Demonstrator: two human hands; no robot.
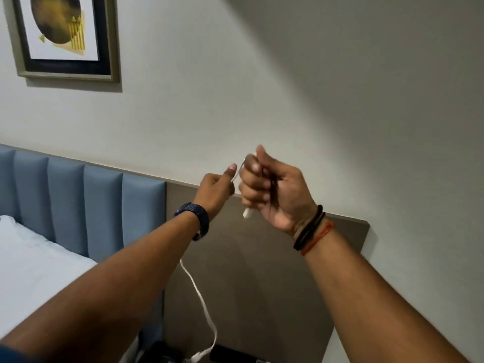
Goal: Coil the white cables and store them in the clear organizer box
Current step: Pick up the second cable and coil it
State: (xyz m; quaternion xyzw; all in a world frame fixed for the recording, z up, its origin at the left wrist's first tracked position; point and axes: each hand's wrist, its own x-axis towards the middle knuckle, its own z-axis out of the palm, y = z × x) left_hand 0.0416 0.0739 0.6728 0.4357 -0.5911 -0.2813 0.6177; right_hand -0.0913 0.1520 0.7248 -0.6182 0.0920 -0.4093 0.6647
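Note:
Both my hands are raised in front of the wall, close together. My right hand (269, 189) is closed in a fist around one end of a white cable, whose white plug (247, 213) sticks out below the fist. My left hand (218, 188) pinches the same cable just to the left, between thumb and fingers. The rest of the white cable (201, 299) hangs down behind my left forearm to the bottom edge of the view. The clear organizer box is not in view.
A brown wooden panel (262, 271) stands behind the hands, with a blue padded headboard (78, 205) and a white bed (34, 258) to the left. A framed picture (65, 38) hangs top left. Dark objects (162, 349) lie at the bottom edge.

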